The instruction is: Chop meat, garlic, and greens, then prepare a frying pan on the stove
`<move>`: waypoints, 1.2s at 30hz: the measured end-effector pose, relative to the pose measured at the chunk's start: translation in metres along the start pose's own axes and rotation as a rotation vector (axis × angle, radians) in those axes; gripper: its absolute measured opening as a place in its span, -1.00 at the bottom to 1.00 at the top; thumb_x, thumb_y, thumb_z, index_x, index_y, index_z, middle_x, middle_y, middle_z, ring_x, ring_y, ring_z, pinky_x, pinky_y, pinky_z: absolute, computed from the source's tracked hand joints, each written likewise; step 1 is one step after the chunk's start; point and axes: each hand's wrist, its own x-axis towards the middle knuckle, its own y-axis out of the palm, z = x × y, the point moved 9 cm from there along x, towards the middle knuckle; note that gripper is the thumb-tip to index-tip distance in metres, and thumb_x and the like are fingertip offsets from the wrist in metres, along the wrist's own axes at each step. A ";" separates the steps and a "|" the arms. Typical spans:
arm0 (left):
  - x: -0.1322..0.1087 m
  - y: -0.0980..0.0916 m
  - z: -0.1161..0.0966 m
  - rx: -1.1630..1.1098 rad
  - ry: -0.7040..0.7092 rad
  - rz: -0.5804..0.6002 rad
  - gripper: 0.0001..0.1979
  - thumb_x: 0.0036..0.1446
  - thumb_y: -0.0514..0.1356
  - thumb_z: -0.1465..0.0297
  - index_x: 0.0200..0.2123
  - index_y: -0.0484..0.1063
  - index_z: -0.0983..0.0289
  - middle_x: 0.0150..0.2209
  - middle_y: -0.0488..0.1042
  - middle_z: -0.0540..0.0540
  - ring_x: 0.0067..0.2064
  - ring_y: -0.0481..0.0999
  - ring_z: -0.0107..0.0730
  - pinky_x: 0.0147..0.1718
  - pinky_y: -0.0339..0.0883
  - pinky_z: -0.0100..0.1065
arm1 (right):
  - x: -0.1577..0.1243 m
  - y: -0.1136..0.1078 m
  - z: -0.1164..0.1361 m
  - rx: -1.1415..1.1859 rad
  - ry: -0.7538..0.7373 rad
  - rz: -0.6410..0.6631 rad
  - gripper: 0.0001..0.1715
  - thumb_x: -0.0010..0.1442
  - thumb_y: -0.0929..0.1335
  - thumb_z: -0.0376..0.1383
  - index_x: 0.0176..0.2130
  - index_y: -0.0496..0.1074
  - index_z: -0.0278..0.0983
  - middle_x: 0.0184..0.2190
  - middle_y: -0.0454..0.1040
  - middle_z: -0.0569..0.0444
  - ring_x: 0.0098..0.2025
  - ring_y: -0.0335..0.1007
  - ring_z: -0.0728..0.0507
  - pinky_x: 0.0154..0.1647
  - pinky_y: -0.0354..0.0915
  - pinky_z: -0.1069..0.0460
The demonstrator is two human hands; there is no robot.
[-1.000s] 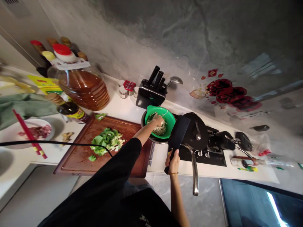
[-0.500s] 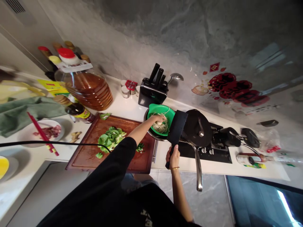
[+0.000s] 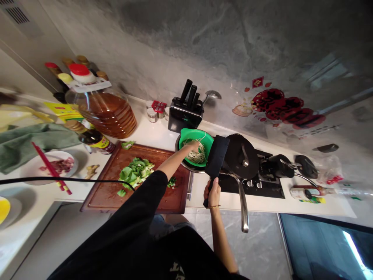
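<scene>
A green basin [image 3: 186, 134] holds pale noodles [image 3: 198, 157] and sits on a round metal rim beside the cutting board. My left hand [image 3: 192, 147] reaches down into it, its fingers bent into the strands and partly hidden among them. My right hand [image 3: 214, 191] grips the handle of a black cleaver [image 3: 217, 157], whose broad blade points up beside the basin and in front of the lidded pan. On the brown cutting board [image 3: 103, 192] lie chopped green leaves [image 3: 135, 171] and a small heap of finely cut greens [image 3: 171, 182], partly under my left forearm.
A lidded black pan [image 3: 241, 157] with a long handle [image 3: 243, 210] stands right of the cleaver, and a smaller pot [image 3: 279, 166] is beyond it. Behind the basin is a knife block [image 3: 185, 114]. Leftward are an oil jug [image 3: 107, 112], a sauce bottle [image 3: 99, 140] and a meat plate [image 3: 74, 163] with red chopsticks [image 3: 48, 163].
The view has shifted slightly. My left hand stays in the noodles and my right hand still holds the cleaver upright in about the same place.
</scene>
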 end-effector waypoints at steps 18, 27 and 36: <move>-0.221 -0.162 0.060 -1.443 -0.071 -0.555 -0.74 0.10 0.17 0.20 -0.32 0.37 0.31 -0.35 0.49 0.07 -0.51 0.40 -0.60 -0.51 0.29 -0.53 | -0.023 0.079 -0.017 -0.262 -0.025 0.374 -0.38 0.17 0.07 0.17 -0.58 0.17 -0.23 -0.82 0.09 0.26 -0.82 -0.01 0.06 -0.82 -0.05 0.14; -0.463 -0.207 0.199 -0.878 -0.353 -1.579 -0.71 0.03 0.18 0.17 -0.29 0.28 0.26 -0.46 0.37 -0.07 -0.58 0.27 -0.67 -0.61 0.10 -0.58 | -0.091 0.200 -0.111 -0.769 0.032 0.994 -0.32 0.10 0.14 0.20 -0.69 0.22 -0.25 -0.86 0.14 0.22 -0.81 0.03 0.06 -0.75 -0.08 0.15; -0.466 -0.149 0.235 -0.656 -0.586 -1.244 -0.74 0.18 0.00 0.19 -0.25 0.34 0.25 -0.31 0.40 0.03 -0.31 0.40 -0.49 -0.38 0.29 -0.49 | -0.070 0.226 -0.123 -1.088 -0.086 0.981 -0.30 0.17 0.08 0.16 -0.66 0.29 -0.26 -0.80 0.23 0.16 -0.72 0.16 0.02 -0.59 0.02 0.12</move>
